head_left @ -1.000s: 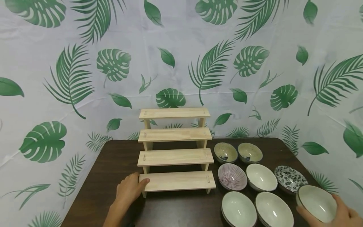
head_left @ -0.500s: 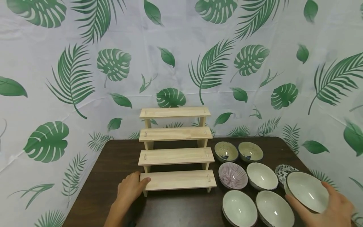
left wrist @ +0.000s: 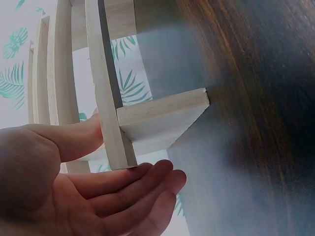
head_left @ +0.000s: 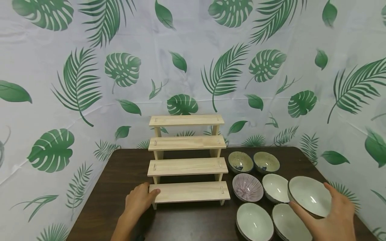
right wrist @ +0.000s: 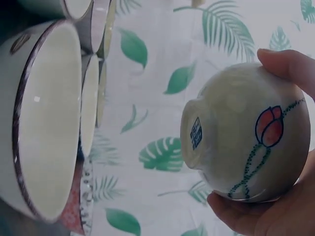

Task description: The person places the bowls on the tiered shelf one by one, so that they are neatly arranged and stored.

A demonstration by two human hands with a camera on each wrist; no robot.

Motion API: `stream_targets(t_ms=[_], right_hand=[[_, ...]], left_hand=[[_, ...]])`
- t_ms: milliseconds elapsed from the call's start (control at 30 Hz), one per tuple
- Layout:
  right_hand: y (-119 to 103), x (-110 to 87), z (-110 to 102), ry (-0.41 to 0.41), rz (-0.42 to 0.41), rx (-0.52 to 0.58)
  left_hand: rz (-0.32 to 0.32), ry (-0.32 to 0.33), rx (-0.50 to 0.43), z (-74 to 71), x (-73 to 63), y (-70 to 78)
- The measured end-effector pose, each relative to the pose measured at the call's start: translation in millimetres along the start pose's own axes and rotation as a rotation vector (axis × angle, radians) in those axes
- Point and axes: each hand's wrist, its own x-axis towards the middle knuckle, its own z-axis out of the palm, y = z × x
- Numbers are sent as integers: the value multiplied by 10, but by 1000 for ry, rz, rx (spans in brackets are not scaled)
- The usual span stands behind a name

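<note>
Right hand [head_left: 334, 214] pinches white bowl [head_left: 310, 195] by its sides, held above the desk [head_left: 187, 224] near other bowls [head_left: 247, 187]. Left hand [head_left: 137, 201], well apart from it, grips wooden stand [head_left: 187, 167] at lowest shelf's [head_left: 190, 192] left end; fingertip contact hard to judge.

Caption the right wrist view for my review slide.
Right hand holding a bowl painted with a red bud against a leaf-print backdrop, other bowls at frame left.
</note>
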Motion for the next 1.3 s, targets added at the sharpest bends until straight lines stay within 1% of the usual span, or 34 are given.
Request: stream_targets(t_ms=[67, 167, 333, 600, 800, 900, 1300], right_hand=[[-37, -12, 7, 2, -25, 10], [-100, -25, 22, -3, -37, 22], [-197, -68, 52, 12, -68, 57], [-325, -104, 86, 17, -103, 70], [-418, -131, 110, 18, -141, 115], [-463, -144, 118, 8, -161, 133], [-675, -180, 139, -51, -234, 133]], left_hand=[[-1, 0, 2, 0, 0, -1], [-2, 0, 4, -1, 1, 5], [-6, 1, 10, -3, -3, 18], [3, 10, 16, -10, -11, 14], [0, 8, 11, -17, -16, 12], [0, 8, 7, -19, -19, 13], [3, 10, 10, -21, -19, 11]])
